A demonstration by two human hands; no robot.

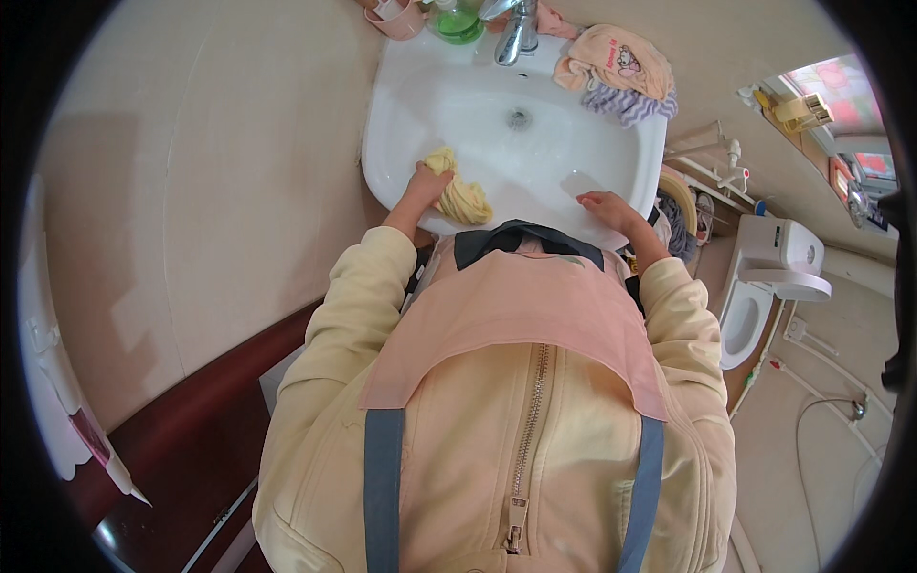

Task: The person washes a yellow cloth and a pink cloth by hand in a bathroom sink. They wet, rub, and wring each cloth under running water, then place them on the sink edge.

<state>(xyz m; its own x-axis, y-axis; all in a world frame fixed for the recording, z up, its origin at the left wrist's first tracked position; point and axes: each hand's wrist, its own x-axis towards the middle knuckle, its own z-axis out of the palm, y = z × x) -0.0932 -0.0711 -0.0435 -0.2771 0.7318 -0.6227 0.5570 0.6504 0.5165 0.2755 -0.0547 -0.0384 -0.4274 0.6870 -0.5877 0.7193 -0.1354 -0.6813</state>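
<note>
My left hand (428, 185) grips a bunched, twisted yellow cloth (464, 200) at the front left rim of a white ceramic washbasin (551, 161). The cloth's lower end hangs out of my fist toward the front edge. My right hand (607, 209) is over the basin's front right part, fingers loosely bent, with nothing visible in it. At the back of the basin is a chrome faucet (517, 39), and farther in sits the drain (518, 119).
On the basin's back right corner lie a peach cloth (622, 61) and a purple-and-white striped cloth (630, 104). A green soap bottle (458, 25) and a pink cup (401, 21) stand at the back left. A toilet (745, 322) and wall pipes (716, 172) are to the right.
</note>
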